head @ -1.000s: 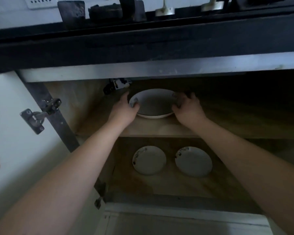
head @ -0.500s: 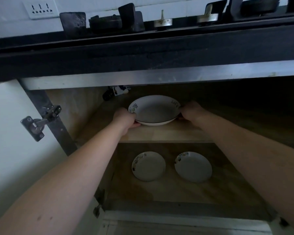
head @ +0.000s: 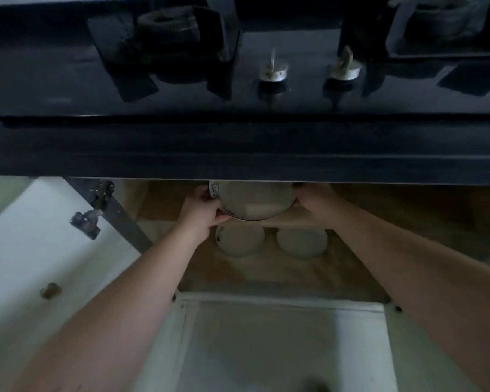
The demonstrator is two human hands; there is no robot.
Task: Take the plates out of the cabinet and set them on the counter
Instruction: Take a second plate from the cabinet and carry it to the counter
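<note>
- L hand + R hand grip plate by opposite rims, at upper shelf front edge, just under the surface.
- 2 small plates, left one & right one, side by side on cabinet floor.
- Door open at left.

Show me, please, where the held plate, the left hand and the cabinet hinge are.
held plate [head: 255,200]: head view, middle of its bowl.
left hand [head: 203,210]: head view, back of hand.
cabinet hinge [head: 87,222]: head view, metal body.

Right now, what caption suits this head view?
Both hands, left hand and right hand, grip a round white plate inside the cabinet.
</note>
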